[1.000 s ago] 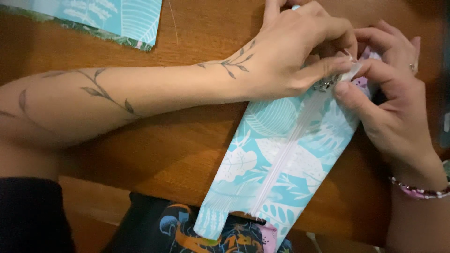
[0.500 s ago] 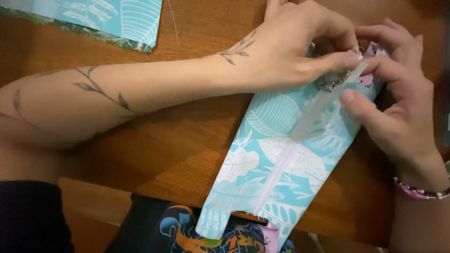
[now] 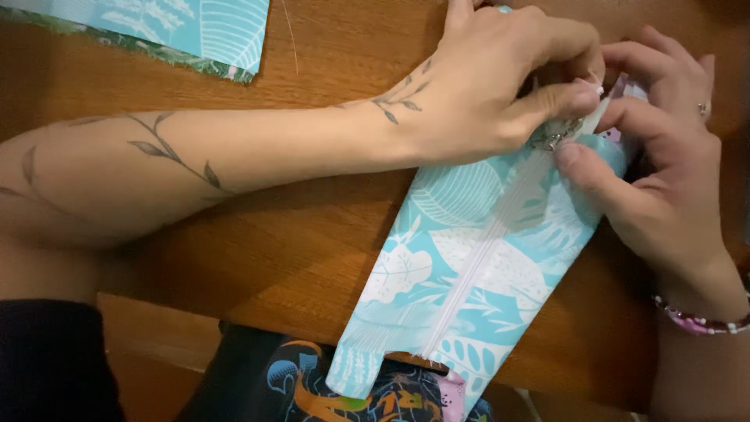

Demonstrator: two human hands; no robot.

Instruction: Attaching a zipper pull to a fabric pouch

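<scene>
**A:** so what's lying around the hands here?

**B:** a wooden desk (image 3: 312,258) is filling most of the frame. In the upper left corner a second piece of turquoise leaf-print fabric (image 3: 195,27) is poking in, well apart from the action. A loose thread (image 3: 291,35) is lying just beside it. Along the bottom edge a dark printed garment (image 3: 312,383) is showing, right under the desk edge.

**A:** anything blocking the view?

**B:** yeah, the left hand (image 3: 500,94) is reaching across from the left, and its forearm with a leafy vine tattoo is covering a wide strip of the desk. The knuckles are hiding the top end of the pouch.

**A:** and the pouch itself?

**B:** the turquoise pouch (image 3: 469,273) is lying diagonally, from bottom centre up to the upper right, its lower end hanging over the desk edge. White leaf shapes all over, with a white zipper (image 3: 484,250) running down the middle.

**A:** hands doing what?

**B:** left thumb and fingers are pinching closed on the zipper end by the metal pull (image 3: 551,141). The right hand (image 3: 664,180), beaded bracelet on the wrist, is curling around the pouch's top edge, thumb pressing on the fabric.
</scene>
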